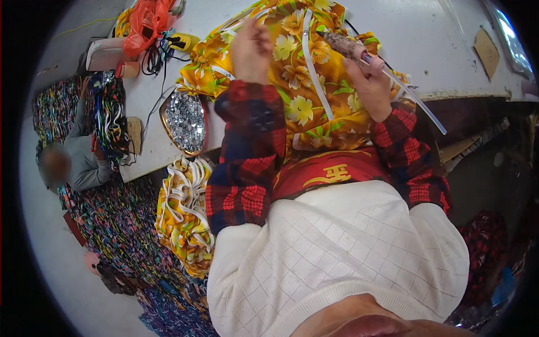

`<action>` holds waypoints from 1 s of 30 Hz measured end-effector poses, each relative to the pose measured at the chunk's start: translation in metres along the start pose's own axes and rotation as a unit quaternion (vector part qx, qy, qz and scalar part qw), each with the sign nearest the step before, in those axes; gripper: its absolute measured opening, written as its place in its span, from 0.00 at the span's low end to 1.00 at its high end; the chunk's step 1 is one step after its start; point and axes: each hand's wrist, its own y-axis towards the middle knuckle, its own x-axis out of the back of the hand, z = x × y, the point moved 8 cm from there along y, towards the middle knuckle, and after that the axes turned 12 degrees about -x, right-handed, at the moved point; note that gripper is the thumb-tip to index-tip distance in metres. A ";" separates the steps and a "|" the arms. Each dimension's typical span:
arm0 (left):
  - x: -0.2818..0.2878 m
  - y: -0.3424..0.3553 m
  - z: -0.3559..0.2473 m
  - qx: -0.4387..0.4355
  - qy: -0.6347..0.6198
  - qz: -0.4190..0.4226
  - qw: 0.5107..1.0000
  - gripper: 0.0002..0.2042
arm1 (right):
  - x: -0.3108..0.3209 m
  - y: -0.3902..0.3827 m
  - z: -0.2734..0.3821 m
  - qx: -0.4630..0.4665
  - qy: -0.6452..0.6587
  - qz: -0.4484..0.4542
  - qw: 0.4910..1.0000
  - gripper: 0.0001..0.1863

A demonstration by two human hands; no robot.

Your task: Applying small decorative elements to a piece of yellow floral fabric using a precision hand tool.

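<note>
A white table carries flowered yellow-brown fabric, spread to its near edge. Left of the fabric, toward the table's near left corner, lies a tray of silvery pieces. The left grip curls above the fabric, its hold impossible to tell; the right grip clasps a glue gun over it.

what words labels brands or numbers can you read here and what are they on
Red apron: one large yellow character stands out; I won't copy it.
Yellow item on the table: dark marks, too small to read.
</note>
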 end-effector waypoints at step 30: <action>0.010 -0.139 0.035 0.088 0.320 0.154 0.931 0.08 | 0.021 -0.069 -0.038 -0.023 -0.082 0.107 0.991 0.11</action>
